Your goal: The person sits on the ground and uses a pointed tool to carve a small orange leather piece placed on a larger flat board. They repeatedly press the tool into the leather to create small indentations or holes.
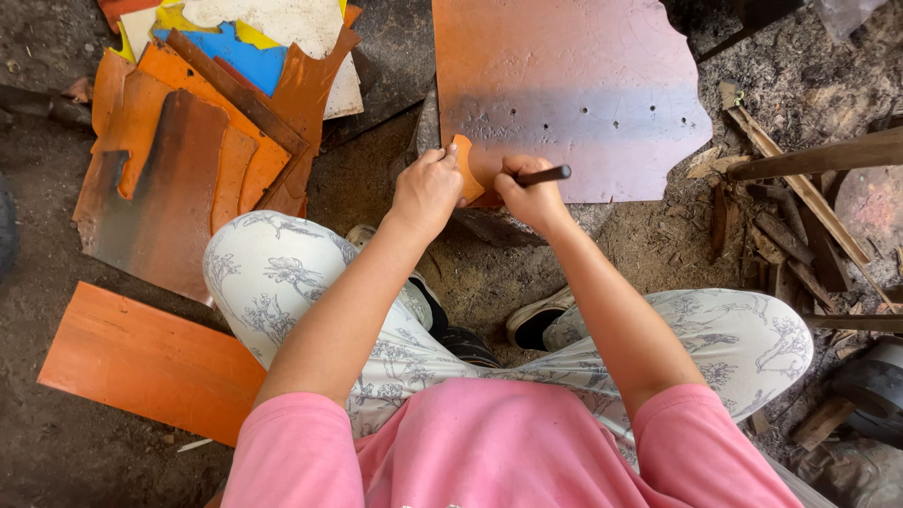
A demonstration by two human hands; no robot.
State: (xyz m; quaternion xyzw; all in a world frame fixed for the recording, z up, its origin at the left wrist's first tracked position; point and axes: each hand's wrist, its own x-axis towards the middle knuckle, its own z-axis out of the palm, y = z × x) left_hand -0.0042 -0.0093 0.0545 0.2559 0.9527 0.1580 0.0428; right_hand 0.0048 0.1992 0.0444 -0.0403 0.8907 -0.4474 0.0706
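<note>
Left hand [428, 188] grip pinching small orange piece [463, 167], right hand [529, 196] grip closed on dark tool [544, 175] just beside it, over large orange sheet [574, 85]

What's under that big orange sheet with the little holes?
The orange sheet seems to rest on a dark block, whose edge shows below the hands. Dirt ground lies around it. Whatever sits under its middle is covered.
</note>
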